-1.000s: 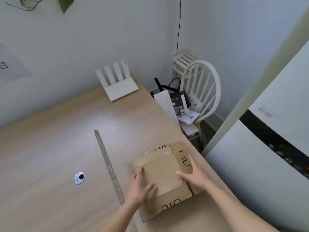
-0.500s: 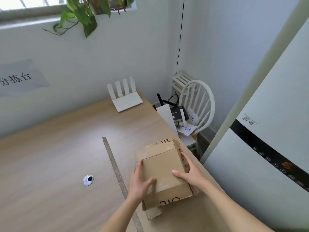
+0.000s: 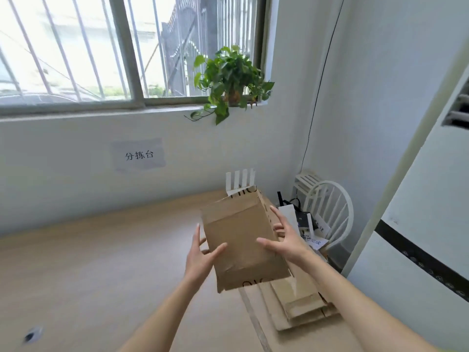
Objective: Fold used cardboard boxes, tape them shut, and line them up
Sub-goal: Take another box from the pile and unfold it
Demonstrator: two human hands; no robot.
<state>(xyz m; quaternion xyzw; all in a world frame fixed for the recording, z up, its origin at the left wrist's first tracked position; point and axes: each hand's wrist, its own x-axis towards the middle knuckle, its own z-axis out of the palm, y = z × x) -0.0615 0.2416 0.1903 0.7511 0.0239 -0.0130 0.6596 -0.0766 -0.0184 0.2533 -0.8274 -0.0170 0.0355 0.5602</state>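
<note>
A flattened cardboard box is held up in the air above the worktop between both hands. The left hand is set against the box's left edge: its thumb is laid across the front face, and its fingers are stretched nearly straight and pass behind the edge, so a loose pinch is made between thumb and fingers. The right hand is placed at the right edge in the same way, with the thumb pressed on the front face and the fingers spread wide and only slightly bent along the side and back. Neither hand is curled tightly; how the fingertips lie behind the cardboard cannot be seen.

The box is shown tilted, its far end raised and leaning away. Its front is plain brown, with a fold line crossing near the top and a shiny strip of clear tape lower down. Black letters are printed at the upper and lower edges and are partly cut off.

More flattened cardboard is stacked on the worktop below the right forearm, near the worktop's right edge. A thin strip is laid on the worktop just beside that stack. A white router is partly hidden behind the held box.
</note>
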